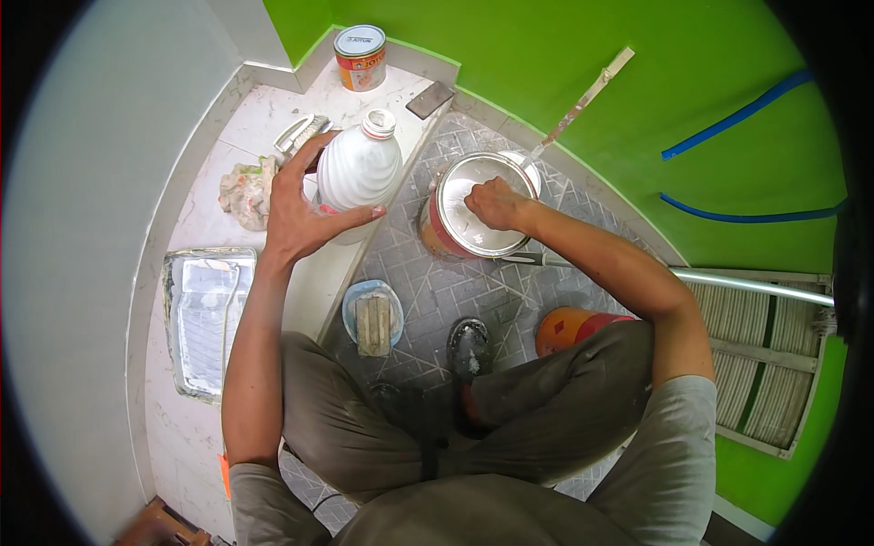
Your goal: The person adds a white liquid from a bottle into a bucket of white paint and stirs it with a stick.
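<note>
A white ribbed plastic bottle [360, 169], its neck uncapped, stands on the pale tiled ledge. My left hand [300, 205] is beside it with thumb and fingers spread wide; the thumb reaches across in front of its lower part and the fingers bend behind its left side. Whether they touch it I cannot tell. Over the mouth of a large paint can [435, 227], my right hand [496, 203] is closed in a fist. Whatever it may hold is hidden. White paint shows inside the can.
A small lidded tin [360, 59], brush [302, 134], crumpled rag [246, 193] and paint tray [211, 318] are on the ledge. Below sit a blue bowl with a block [372, 326] and an orange-red bucket [574, 329]. A paint-stained stick [583, 107] leans against the green wall.
</note>
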### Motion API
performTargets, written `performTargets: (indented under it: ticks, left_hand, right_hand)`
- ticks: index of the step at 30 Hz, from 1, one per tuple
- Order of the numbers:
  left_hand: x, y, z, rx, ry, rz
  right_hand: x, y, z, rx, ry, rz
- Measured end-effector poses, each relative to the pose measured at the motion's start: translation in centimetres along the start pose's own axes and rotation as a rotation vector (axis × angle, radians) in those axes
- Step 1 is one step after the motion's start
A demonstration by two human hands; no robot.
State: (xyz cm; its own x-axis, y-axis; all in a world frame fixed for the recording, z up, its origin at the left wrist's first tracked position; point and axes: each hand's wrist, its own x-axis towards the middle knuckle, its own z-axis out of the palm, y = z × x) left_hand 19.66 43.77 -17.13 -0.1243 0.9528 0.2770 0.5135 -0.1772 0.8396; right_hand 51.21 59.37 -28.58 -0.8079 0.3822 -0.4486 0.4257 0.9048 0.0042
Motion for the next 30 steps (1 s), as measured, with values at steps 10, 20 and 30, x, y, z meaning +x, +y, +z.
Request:
performTargets:
  ticks: [10,20,30]
  left_hand:
    - [0.0,-0.3,-0.1,0.014,0.004,-0.003]
    - [-0.1,-0.5,-0.2,0.021,-0.004,-0.019]
    - [0.0,-0.3,0.0,0.014,0.010,0.015]
  right_hand:
    - [0.1,0.2,1.2,0.108,0.235,0.061]
    - [0.2,0.1,1.7,0.197,0.218,0.154]
    - [0.0,0.4,1.2,0.148,0.262,-0.005]
